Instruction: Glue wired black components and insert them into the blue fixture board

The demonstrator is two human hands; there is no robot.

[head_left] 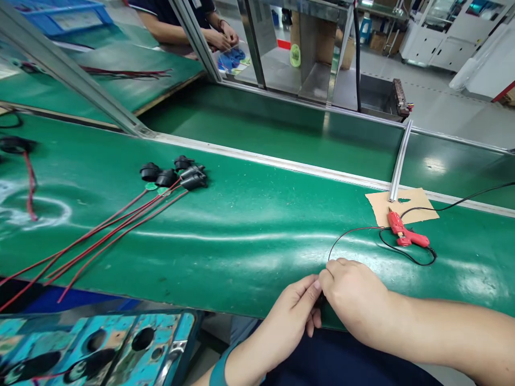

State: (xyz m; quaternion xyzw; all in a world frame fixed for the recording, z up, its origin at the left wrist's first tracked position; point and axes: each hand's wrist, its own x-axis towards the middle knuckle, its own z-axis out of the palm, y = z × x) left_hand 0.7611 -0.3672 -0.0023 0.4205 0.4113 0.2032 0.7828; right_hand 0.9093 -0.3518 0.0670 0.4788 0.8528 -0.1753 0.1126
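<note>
My left hand (295, 308) and my right hand (350, 292) meet at the near edge of the green table. Both are closed round a small dark part, mostly hidden by the fingers. A thin dark red wire (350, 230) rises from between my hands and bends right towards a red glue gun (406, 230). The glue gun lies on its side, its tip over a piece of tan cardboard (426, 213). To the left, several black round parts (167, 178) lie grouped on the table, with red wires (108, 228) trailing to the near left edge.
Beyond the green table (257, 214) run a white metal rail (249, 155) and upright metal posts. A worn turquoise tray with holes (124, 338) sits below at the lower left. Another black part (16, 145) lies far left. A person's hands (225, 37) work behind the frame.
</note>
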